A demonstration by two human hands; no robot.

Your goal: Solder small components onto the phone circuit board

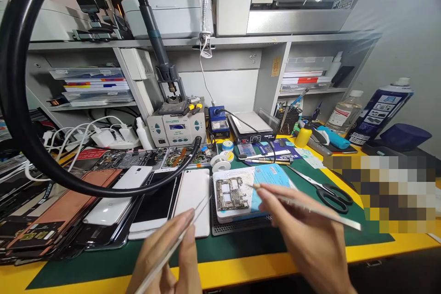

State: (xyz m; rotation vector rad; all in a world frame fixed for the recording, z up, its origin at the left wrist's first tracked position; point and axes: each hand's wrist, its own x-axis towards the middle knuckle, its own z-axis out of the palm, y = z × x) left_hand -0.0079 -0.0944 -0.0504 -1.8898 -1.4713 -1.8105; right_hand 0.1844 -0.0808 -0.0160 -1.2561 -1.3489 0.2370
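— Nearest the camera?
— Left hand (168, 257), fingers pressed together, pinching thin metal tweezers (179, 239), tips aimed up toward the circuit board (231, 194). Right hand (310, 239) closed in a pen grip around a slim metal tool (310, 209), point hovering just beside the board's right edge; contact too fine to tell.

— And the board itself?
— Flat on a white pad (237, 193) with a light blue sheet, on top of a black perforated mat (237, 225), on the green work mat (138, 257) over the yellow bench (241, 268).

— To the sides?
— Left: white phones (193, 200) lying side by side, then a stack of dark and copper-coloured panels (58, 211). Right: black-handled scissors (327, 190), well clear of the right hand.

— Containers, further back?
— Black mesh pen cup (288, 119) stuffed with tools. Clear plastic bottle (344, 112), clear liquid inside, white label too small to read. Tall blue spray can (379, 110) with pictures on its label, writing not legible. Small yellow bottle (303, 137) beside them.

— Any writing?
— Soldering station (177, 128) with a lit display, digits unreadable. Shelf trays (93, 85) holding stacked flat packs.
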